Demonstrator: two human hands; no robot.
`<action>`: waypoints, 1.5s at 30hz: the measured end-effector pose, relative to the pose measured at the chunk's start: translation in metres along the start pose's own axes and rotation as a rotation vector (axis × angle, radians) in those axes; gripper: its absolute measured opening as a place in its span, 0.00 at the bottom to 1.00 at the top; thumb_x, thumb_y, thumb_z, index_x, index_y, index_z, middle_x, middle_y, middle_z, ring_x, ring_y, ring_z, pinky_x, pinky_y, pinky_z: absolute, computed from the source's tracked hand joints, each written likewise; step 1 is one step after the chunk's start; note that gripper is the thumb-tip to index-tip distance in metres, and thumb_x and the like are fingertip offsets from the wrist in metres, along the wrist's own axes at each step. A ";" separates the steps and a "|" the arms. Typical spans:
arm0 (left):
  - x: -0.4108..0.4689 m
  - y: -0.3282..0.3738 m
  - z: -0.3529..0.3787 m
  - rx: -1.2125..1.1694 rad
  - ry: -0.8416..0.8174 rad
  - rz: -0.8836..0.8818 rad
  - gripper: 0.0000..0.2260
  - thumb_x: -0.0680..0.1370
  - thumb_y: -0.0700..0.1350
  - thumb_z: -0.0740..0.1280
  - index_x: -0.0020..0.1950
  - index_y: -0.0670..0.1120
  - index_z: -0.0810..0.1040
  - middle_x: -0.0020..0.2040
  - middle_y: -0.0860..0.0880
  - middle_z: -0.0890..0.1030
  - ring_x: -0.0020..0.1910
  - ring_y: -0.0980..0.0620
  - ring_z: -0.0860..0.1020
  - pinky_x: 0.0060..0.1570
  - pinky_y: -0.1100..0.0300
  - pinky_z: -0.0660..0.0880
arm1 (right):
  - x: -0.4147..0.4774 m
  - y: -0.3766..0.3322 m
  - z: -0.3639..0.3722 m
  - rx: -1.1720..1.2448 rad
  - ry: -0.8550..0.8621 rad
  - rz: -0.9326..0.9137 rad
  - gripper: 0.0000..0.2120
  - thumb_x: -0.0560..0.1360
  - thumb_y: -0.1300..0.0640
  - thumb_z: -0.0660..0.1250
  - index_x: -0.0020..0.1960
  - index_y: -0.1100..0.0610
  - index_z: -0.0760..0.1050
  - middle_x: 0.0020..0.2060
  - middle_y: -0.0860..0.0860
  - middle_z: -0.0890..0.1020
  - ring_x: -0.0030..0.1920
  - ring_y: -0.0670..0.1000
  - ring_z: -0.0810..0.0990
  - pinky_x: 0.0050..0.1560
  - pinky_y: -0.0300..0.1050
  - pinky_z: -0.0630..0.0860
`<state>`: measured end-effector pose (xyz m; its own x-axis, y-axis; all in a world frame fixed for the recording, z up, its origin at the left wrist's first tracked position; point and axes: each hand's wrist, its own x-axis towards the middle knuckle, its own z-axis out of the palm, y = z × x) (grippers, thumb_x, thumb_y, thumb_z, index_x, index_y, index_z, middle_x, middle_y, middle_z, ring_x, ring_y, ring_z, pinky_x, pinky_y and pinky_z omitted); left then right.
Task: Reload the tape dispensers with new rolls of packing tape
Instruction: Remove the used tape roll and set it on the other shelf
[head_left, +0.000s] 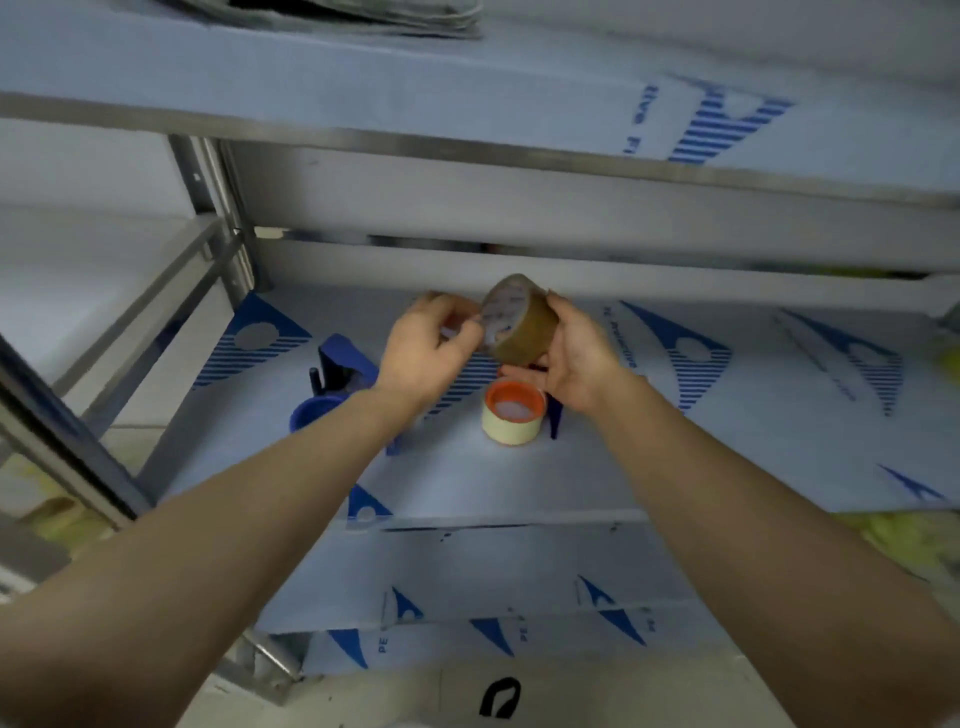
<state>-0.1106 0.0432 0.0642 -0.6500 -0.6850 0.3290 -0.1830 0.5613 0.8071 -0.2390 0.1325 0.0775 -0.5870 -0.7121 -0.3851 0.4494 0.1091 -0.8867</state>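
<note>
Both hands are up over the middle shelf (649, 467) now, and the brown roll of packing tape (519, 322) sits between them, lifted clear of the shelf surface and tipped so its labelled core faces the left side. The right hand (574, 358) cradles the roll from beneath and behind, fingers wrapped round the brown outer band, so that is a firm closed hold. The left hand (431, 348) comes in at the roll's near face with fingertips pressed together against its edge; my read is that it is hunting for the loose end of the tape, though the blur hides whether anything is actually pinched. Holding the roll high and angled toward the eyes makes sense for that: the edge of the tape is hard to spot lying flat.

Down on the shelf, a blue tape dispenser (343, 371) lies just left of the left wrist, partly hidden, and I cannot tell whether its spindle holds a roll. Right below the hands stands a second roll, cream-coloured with an orange core (511, 413), resting flat on its side face, with another blue part (555, 418) just beside it. No box or bin shows here; the shelf itself is the only holder, lined with white sheet printed in blue
</note>
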 end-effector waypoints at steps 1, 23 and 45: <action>-0.001 0.010 0.013 -0.007 -0.034 0.022 0.18 0.72 0.53 0.62 0.54 0.45 0.80 0.51 0.47 0.80 0.47 0.54 0.75 0.48 0.62 0.71 | -0.006 -0.004 -0.015 0.008 -0.008 -0.002 0.22 0.78 0.46 0.55 0.65 0.57 0.71 0.54 0.57 0.79 0.49 0.56 0.79 0.45 0.50 0.77; -0.049 0.266 0.404 -0.179 -0.494 0.046 0.12 0.76 0.43 0.67 0.57 0.42 0.80 0.55 0.45 0.82 0.51 0.52 0.78 0.57 0.63 0.72 | -0.157 -0.060 -0.458 -0.034 0.614 -0.312 0.06 0.78 0.61 0.62 0.53 0.59 0.74 0.50 0.59 0.77 0.49 0.56 0.77 0.36 0.43 0.76; 0.050 0.370 0.685 0.028 -0.567 0.135 0.08 0.75 0.40 0.66 0.52 0.42 0.83 0.54 0.43 0.83 0.54 0.45 0.80 0.58 0.56 0.75 | -0.109 -0.163 -0.750 -0.063 0.812 -0.202 0.12 0.76 0.66 0.60 0.59 0.64 0.74 0.49 0.59 0.77 0.47 0.56 0.76 0.54 0.53 0.76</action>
<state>-0.7159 0.5346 0.0438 -0.9608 -0.2554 0.1082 -0.0855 0.6437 0.7605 -0.7531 0.7120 0.0721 -0.9655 -0.0045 -0.2605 0.2591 0.0885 -0.9618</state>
